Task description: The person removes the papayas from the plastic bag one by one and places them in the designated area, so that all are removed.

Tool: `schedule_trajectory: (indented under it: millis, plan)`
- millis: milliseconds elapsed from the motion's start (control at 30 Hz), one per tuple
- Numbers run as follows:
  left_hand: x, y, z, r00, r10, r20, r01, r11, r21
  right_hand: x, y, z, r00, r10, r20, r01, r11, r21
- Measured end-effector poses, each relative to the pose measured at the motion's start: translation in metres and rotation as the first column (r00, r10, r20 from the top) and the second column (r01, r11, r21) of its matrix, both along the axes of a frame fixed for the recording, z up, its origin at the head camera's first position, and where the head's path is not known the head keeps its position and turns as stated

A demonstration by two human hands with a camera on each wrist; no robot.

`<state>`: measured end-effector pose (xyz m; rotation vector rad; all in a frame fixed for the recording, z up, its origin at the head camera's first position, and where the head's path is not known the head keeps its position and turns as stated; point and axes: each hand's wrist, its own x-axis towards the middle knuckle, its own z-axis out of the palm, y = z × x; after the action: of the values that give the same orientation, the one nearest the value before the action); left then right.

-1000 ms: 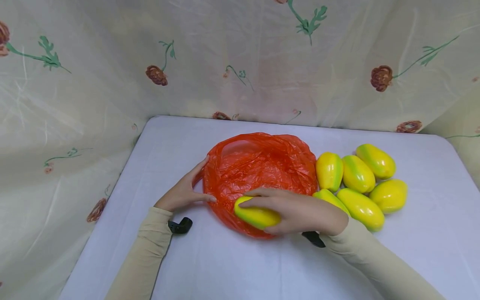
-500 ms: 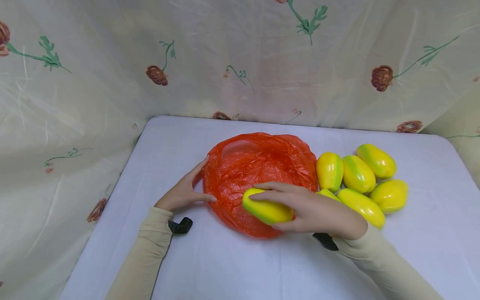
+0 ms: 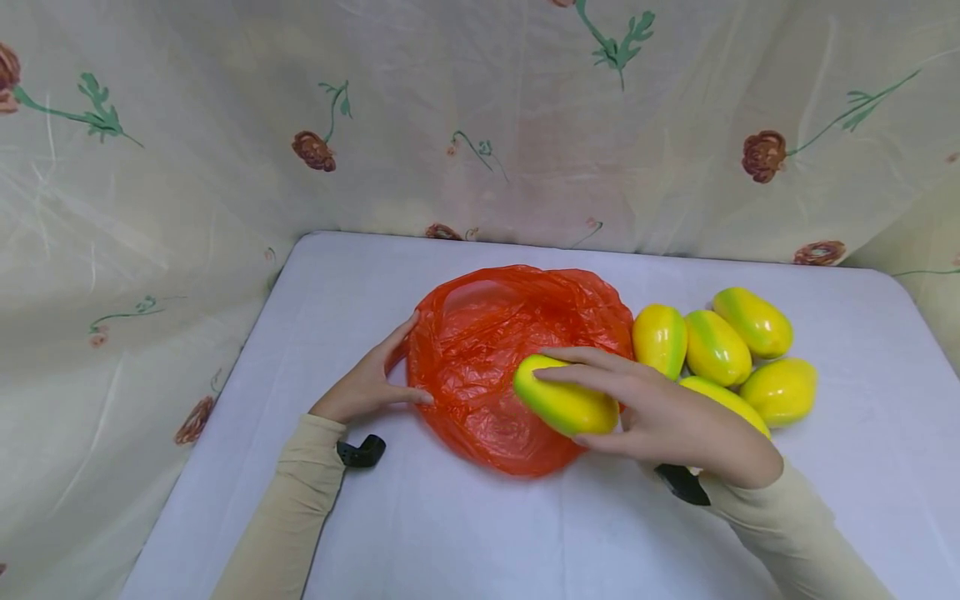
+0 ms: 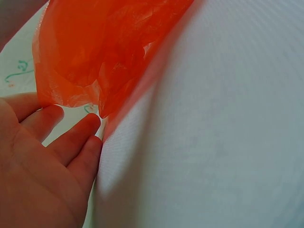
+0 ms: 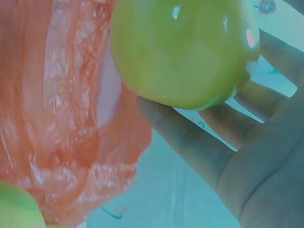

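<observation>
My right hand (image 3: 667, 417) grips a glossy yellow mango-like fruit (image 3: 566, 400) with green streaks, held over the right front part of the red plastic bag (image 3: 502, 454). The right wrist view shows the fruit's rounded side (image 5: 185, 52) against the spread fingers. At the bag's left side my left hand (image 3: 375, 379) touches the plastic, thumb in front and fingers further back. In the left wrist view those fingers are nearly straight, tips right at the hanging edge of the bag (image 4: 104, 47). The bag lies with its mouth wide and its plastic crumpled.
Right of the bag several matching fruits lie grouped, among them one fruit (image 3: 660, 342) beside the bag's edge and another (image 3: 776, 392) at the right. My right hand partly covers the nearer ones. A white cloth covers the table (image 3: 450, 542); a floral curtain (image 3: 480, 100) hangs behind.
My right hand has moved right and slightly away from me, carrying the fruit across the bag and covering more of the grouped fruits. The left hand and bag have stayed put.
</observation>
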<state>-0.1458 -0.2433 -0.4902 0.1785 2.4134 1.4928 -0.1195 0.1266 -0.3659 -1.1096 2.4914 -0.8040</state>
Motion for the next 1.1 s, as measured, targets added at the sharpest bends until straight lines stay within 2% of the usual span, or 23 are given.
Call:
schedule_trajectory:
  millis: [367,600,833,1100]
  plan:
    - [0.000,-0.001,0.001,1.000,-0.019,-0.008,0.019,1.000,-0.004,0.004,0.027,0.001,0.994,-0.094,-0.051,0.093,0.995,-0.032]
    - [-0.001,-0.002,0.000,1.000,-0.020,-0.009,0.020,1.000,-0.002,0.008,0.040,-0.002,0.987,-0.156,-0.035,0.154,0.987,-0.041]
    - [-0.001,-0.002,0.000,1.000,-0.020,-0.009,0.020,1.000,-0.003,0.011,0.049,-0.007,0.980,-0.164,-0.114,0.163,0.986,-0.024]
    - [-0.001,-0.001,0.000,1.000,-0.011,-0.011,0.011,1.000,-0.004,0.016,0.056,-0.009,0.976,-0.196,-0.097,0.194,0.980,-0.036]
